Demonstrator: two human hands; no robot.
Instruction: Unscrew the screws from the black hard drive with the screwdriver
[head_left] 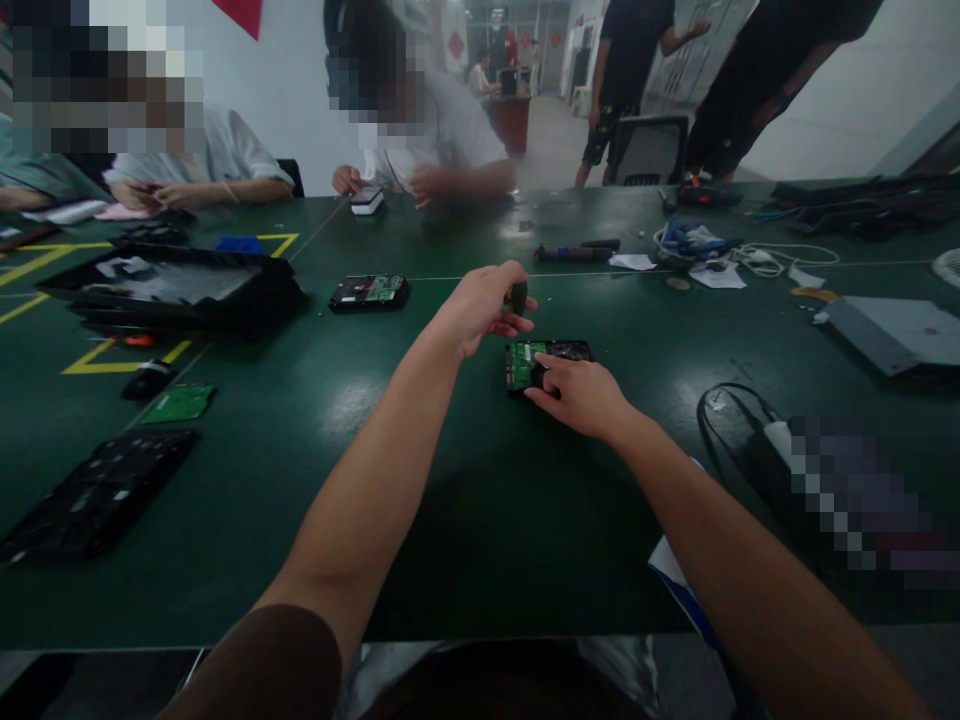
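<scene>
Hard drive [550,362] lies circuit-board side up on the green table [465,500], straight ahead of me and a little right of centre, its long axis running left to right. Far to my left sit a black tray [172,290], a loose green board [180,402] and a second drive [369,291]. My left hand [480,308] hovers just above the drive's left end, fingers curled around a dark screwdriver handle [517,296]. My right hand [581,395] is the nearer one, resting on the drive's front edge with the fingers pressed flat on the board. Nothing stands between my hands and it. Cables [705,245] and a grey box [892,335] lie well off to the right.
</scene>
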